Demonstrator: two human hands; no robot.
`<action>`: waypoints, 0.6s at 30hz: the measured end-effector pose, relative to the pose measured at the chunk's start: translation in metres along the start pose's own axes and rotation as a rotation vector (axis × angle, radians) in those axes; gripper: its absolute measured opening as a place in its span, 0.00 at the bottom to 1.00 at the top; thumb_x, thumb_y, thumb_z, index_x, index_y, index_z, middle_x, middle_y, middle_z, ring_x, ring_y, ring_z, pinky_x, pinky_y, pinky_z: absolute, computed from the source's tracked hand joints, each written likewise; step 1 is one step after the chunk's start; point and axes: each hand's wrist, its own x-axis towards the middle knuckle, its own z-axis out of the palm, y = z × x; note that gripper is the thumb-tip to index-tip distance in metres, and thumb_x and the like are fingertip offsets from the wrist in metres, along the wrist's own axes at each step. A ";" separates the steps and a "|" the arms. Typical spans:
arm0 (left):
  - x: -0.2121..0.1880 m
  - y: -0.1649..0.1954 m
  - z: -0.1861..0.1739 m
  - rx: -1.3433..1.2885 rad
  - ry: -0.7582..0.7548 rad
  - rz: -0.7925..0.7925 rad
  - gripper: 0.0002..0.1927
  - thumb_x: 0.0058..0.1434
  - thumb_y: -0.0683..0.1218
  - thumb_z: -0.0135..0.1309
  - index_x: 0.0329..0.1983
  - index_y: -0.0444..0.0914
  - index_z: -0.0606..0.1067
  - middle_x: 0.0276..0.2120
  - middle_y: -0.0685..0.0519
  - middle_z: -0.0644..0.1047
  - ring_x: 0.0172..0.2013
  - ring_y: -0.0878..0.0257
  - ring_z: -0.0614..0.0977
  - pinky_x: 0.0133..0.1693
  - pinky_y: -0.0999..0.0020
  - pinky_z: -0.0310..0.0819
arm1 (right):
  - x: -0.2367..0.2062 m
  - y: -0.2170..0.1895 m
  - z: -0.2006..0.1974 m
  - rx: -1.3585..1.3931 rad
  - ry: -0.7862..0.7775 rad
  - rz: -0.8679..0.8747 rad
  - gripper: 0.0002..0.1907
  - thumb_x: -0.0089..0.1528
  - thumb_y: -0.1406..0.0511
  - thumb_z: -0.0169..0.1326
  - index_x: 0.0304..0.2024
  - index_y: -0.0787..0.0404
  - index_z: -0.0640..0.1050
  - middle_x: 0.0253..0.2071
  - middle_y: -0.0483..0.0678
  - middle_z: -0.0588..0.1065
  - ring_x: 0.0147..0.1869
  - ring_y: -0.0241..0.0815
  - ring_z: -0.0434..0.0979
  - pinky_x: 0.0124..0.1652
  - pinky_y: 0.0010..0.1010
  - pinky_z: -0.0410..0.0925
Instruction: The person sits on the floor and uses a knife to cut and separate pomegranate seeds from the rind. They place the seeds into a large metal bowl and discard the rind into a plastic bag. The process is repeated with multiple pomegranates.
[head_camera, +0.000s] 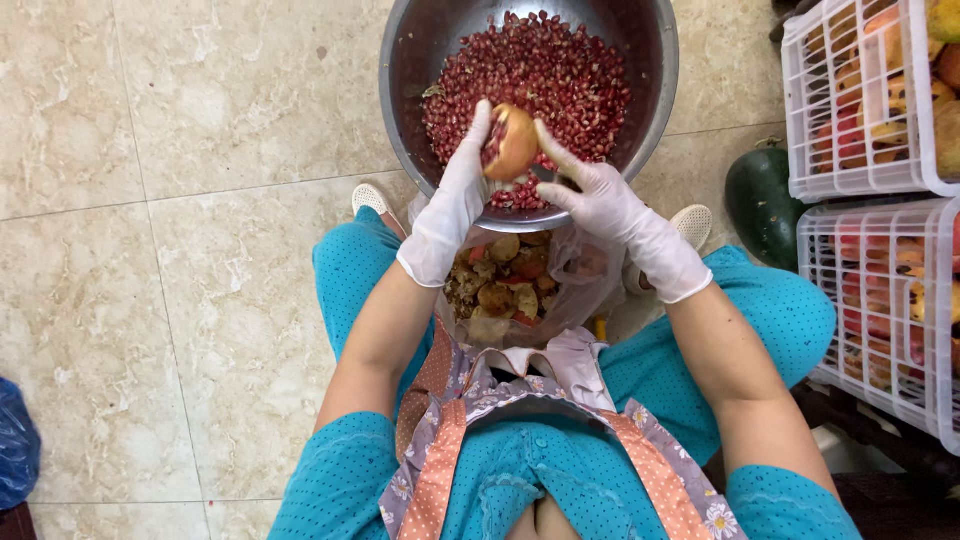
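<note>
Both hands are up over the bowl, gloved in white. Left hand reaches up along the left side of the pomegranate piece, fingers closed around its edge, thumb tucked out of sight behind it. Right hand comes in from the other side, fingers half spread, index finger laid against the fruit's right flank, thumb pointing across below it. So the piece is pinched between the two, held just above the near rim of the steel bowl, its tan rind facing the camera and a strip of red seeds showing at its left edge.

Sweeping from the far left now: a bit of blue plastic bag sits at the frame's edge on the beige floor tiles. Moving in, the bowl holds a deep heap of loose red seeds, with a few scraps of pale pith at the left of the heap. Directly below the bowl, between the knees in teal dotted trousers, a clear plastic bag lies open, filled with peel and pith scraps. A patterned apron covers the lap.

On to the right: a dark green melon rests on the floor beside two white plastic crates, stacked, full of whole reddish-yellow fruit.
</note>
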 end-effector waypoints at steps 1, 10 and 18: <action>0.000 0.002 0.000 -0.011 0.072 0.024 0.37 0.61 0.72 0.46 0.54 0.38 0.76 0.41 0.49 0.82 0.38 0.59 0.86 0.35 0.64 0.85 | 0.001 0.000 -0.003 -0.007 0.016 0.006 0.40 0.69 0.58 0.54 0.79 0.47 0.52 0.75 0.52 0.63 0.73 0.45 0.71 0.70 0.35 0.62; 0.006 -0.004 0.007 -0.019 0.127 0.344 0.26 0.66 0.58 0.58 0.58 0.40 0.67 0.52 0.47 0.77 0.50 0.57 0.83 0.47 0.58 0.87 | -0.003 -0.025 0.016 0.686 -0.168 0.278 0.44 0.72 0.51 0.44 0.82 0.45 0.36 0.27 0.48 0.70 0.20 0.30 0.57 0.21 0.21 0.55; 0.007 -0.009 0.006 0.033 0.077 0.392 0.27 0.71 0.63 0.50 0.61 0.39 0.72 0.53 0.54 0.77 0.52 0.66 0.78 0.57 0.68 0.73 | -0.001 -0.045 0.007 0.824 -0.140 0.241 0.42 0.72 0.52 0.42 0.80 0.46 0.35 0.26 0.43 0.70 0.16 0.27 0.56 0.16 0.19 0.53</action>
